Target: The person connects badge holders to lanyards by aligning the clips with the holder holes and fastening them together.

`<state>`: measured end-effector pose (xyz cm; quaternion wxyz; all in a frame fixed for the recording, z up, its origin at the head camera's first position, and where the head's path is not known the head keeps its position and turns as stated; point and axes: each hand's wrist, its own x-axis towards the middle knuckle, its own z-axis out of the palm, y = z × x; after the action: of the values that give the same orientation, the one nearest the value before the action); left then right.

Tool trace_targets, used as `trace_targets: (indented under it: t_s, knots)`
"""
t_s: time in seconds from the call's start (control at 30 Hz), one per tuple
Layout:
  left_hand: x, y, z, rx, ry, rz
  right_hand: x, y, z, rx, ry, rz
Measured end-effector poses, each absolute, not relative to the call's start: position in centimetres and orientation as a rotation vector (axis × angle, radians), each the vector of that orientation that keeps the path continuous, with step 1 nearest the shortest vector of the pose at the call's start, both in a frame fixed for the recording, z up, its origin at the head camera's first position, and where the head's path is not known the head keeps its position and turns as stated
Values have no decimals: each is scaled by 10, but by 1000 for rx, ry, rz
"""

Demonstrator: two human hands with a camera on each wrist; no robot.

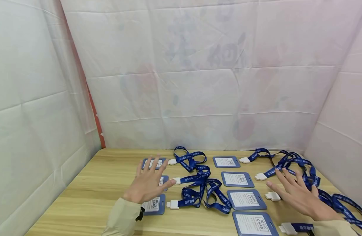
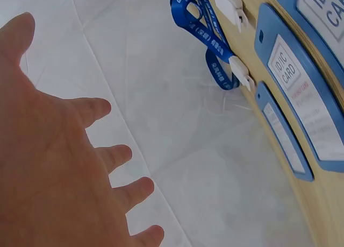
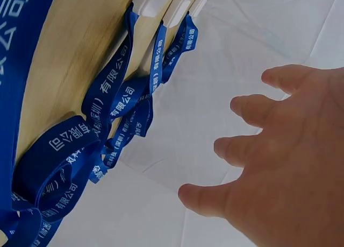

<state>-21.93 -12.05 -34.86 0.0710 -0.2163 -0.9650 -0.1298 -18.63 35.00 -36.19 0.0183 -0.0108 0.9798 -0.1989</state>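
In the head view, the left hand (image 1: 146, 186) is hovering with its fingers straight and spread, holding nothing, above blue card holders (image 1: 161, 206). Lanyards (image 1: 189, 202) with white clips (image 1: 174, 205) are lying to its right, and another column of holders is sitting just left of the right hand (image 1: 301, 198). That hand is also reaching out with fingers apart, gripping nothing, above more lanyards. The holders are looking light, flat, stiff and probably slick, so a pinch on opposite edges should serve best. The straps are looking soft and tangle-prone; the hard clips should give a surer hold. The labels are reading "ID/IC CARD"; their finer lines are too small.

In the left wrist view, holders and clips are lying beyond the fingertips, untouched, "ID/IC CARD" showing again.

In the right wrist view, straps are looping past the fingertips, apart from them, their white print repeating "有限公司", with "深圳" in places.
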Motion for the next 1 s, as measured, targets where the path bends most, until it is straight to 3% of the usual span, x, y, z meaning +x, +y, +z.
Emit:
trace_targets:
  t_s: [1.0]
  knots:
    - [-214, -89, -347, -883, -2799, -256, -183, 357, -365, -60, 3006, -399]
